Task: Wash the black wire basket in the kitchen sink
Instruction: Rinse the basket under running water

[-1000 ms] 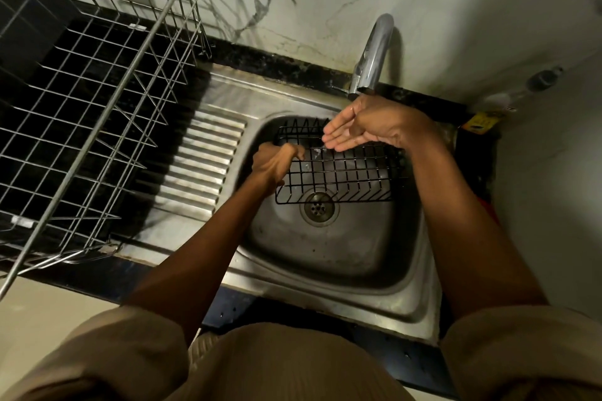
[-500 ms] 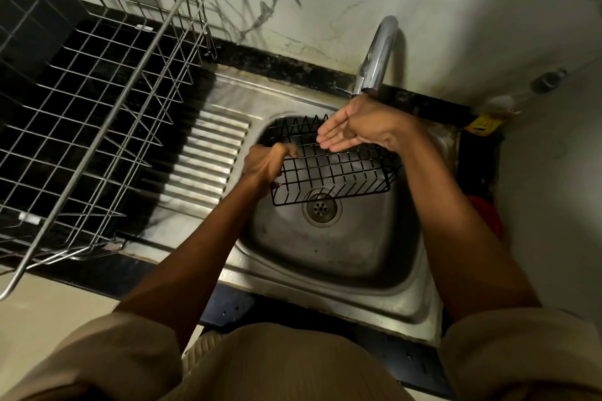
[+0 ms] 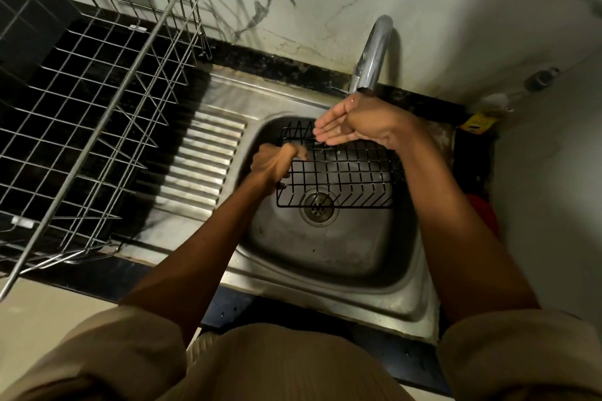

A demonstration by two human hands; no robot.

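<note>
Centre of frame, black wire basket (image 3: 338, 172) in steel sink (image 3: 325, 257), left hand (image 3: 275, 163) gripping its edge, right hand (image 3: 351, 124) flat-fingered under tap (image 3: 374, 52).

Left hand (image 3: 277, 164) is sitting mid-frame, fingers curling tight in a grip, forearm running down toward lower left. Right hand (image 3: 350, 122) is hovering just above it, palm cupping upward, fingers straight.

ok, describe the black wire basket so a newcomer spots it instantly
Find the steel sink under the curved tap. Inside its bowl, over the drain, the black wire basket is gripped at its left edge by the left hand. Unlike the large silver rack on the counter, it is small and black.
</note>
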